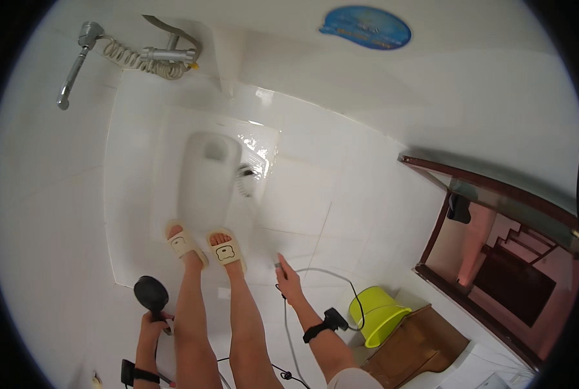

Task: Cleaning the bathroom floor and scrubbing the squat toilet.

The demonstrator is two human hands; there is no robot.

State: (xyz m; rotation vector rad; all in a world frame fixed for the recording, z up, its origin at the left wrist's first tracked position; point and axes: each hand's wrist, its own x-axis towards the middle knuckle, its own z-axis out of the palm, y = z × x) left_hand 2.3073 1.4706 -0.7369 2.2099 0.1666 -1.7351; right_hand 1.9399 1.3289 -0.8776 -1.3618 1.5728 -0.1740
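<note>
At the lower left my left hand (150,329) is closed round the handle of a black, round-headed tool (151,293). Its shape is like a ladle or a shower head; I cannot tell which. It is held up beside my left leg. My right hand (289,284) reaches forward to the right of my feet, its fingers drawn together near a small grey thing (278,266) too small to name. A thin cable loops past this hand from the black wrist device (333,320). Ahead of my cream slippers (224,252) lies a white squat toilet (205,188).
Wet, shiny floor (254,139) surrounds the toilet's far right corner. A chrome tap with coiled hose (163,61) is on the far left wall. To the right stand a lime-green bucket (373,314), a brown wooden board (419,347) and a dark-red door frame (435,227).
</note>
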